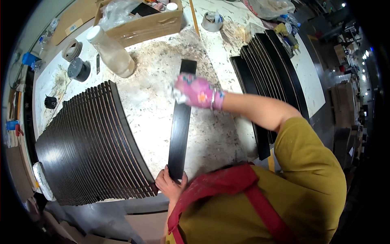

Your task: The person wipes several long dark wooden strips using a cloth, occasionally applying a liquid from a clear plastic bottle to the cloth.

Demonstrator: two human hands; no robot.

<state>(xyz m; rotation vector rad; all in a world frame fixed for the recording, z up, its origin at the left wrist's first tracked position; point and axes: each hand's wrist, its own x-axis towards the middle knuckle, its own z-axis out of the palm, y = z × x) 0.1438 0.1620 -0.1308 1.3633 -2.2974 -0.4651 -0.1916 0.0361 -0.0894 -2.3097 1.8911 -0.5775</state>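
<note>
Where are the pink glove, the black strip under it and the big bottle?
Pink glove (198,91): head view, back of the hand.
Black strip (179,136): head view, flat top.
Big bottle (115,57): head view, side.

No lettering could be read; a pale label (72,28) with dark bars stood on the brown cardboard (82,12) at upper left, its print too small.

Black slat (181,126) on table (146,122)

We see it lying broad face up, long and straight, far end angled slightly right; a blurred whitish wad (180,96) shows over its far half.
</note>
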